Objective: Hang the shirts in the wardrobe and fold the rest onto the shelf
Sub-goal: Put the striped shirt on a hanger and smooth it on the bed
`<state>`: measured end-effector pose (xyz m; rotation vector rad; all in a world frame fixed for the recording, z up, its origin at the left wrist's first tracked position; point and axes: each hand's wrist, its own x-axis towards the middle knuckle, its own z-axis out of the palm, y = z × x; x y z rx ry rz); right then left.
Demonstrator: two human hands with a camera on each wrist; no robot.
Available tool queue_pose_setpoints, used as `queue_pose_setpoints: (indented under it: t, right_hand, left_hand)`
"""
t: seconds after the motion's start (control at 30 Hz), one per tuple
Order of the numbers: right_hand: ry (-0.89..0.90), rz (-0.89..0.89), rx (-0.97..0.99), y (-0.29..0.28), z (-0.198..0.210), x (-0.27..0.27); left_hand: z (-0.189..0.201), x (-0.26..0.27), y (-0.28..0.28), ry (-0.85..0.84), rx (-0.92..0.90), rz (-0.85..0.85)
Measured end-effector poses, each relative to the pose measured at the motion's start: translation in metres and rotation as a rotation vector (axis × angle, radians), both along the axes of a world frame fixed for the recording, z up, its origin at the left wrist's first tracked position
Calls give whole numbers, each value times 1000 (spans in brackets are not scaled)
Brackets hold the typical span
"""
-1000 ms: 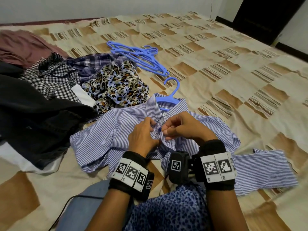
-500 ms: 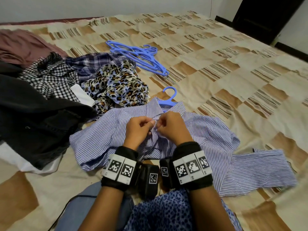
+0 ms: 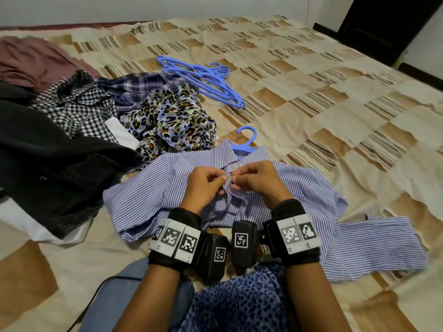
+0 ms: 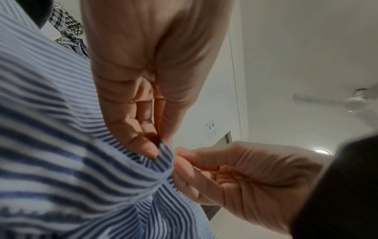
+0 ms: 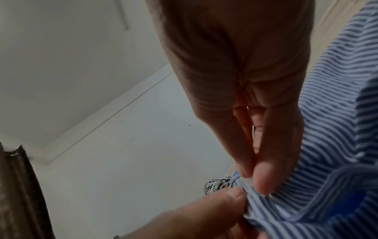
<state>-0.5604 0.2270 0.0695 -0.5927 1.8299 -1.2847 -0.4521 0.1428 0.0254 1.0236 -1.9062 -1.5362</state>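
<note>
A blue-and-white striped shirt (image 3: 299, 192) lies spread on the bed with a blue hanger (image 3: 247, 140) inside its collar, only the hook showing. My left hand (image 3: 208, 180) and right hand (image 3: 251, 178) meet just below the collar. Each pinches an edge of the shirt's front placket between thumb and fingers. The left wrist view shows my left hand (image 4: 157, 150) pinching the striped shirt (image 4: 81, 161) edge, with the right hand (image 4: 235, 174) opposite. In the right wrist view my right hand (image 5: 255, 177) grips the same striped shirt (image 5: 327, 177). A button is not visible.
A pile of clothes lies at the left: a leopard-print garment (image 3: 167, 121), a black-and-white checked shirt (image 3: 76, 106), a dark plaid shirt (image 3: 141, 85), a black garment (image 3: 48, 159) and a maroon one (image 3: 31, 58). Several spare blue hangers (image 3: 203, 77) lie beyond. A dark doorway (image 3: 388, 25) stands far right.
Both hands have shifted slightly up the shirt front toward the collar and stay pinched on the placket. The shirt and hanger lie where they were.
</note>
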Motion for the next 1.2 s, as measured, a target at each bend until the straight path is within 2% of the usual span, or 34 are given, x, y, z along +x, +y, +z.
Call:
queue_pose_setpoints:
  t: [0.2, 0.4, 0.57, 0.67, 0.73, 0.9, 1.1, 1.2]
  right_hand:
    - [-103, -12, -53, 1, 1, -3]
    - [23, -60, 13, -3, 1, 0]
    - [57, -74, 13, -3, 0, 0]
    - [26, -13, 12, 0, 3, -1]
    - [29, 21, 27, 1, 4, -2]
    - [168, 3, 63, -3, 3, -1]
    - [134, 16, 29, -2, 4, -1]
    - [137, 19, -1, -2, 4, 0]
  left_hand:
    - [1, -1, 1, 34, 68, 11]
    - [2, -2, 0, 61, 70, 45]
    - [5, -3, 4, 56, 139, 0]
    - [7, -2, 6, 66, 168, -23]
    - [8, 0, 6, 69, 154, -18]
    - [11, 2, 8, 82, 77, 17]
    - [10, 1, 7, -11, -96, 50]
    - [11, 1, 7, 10, -68, 48]
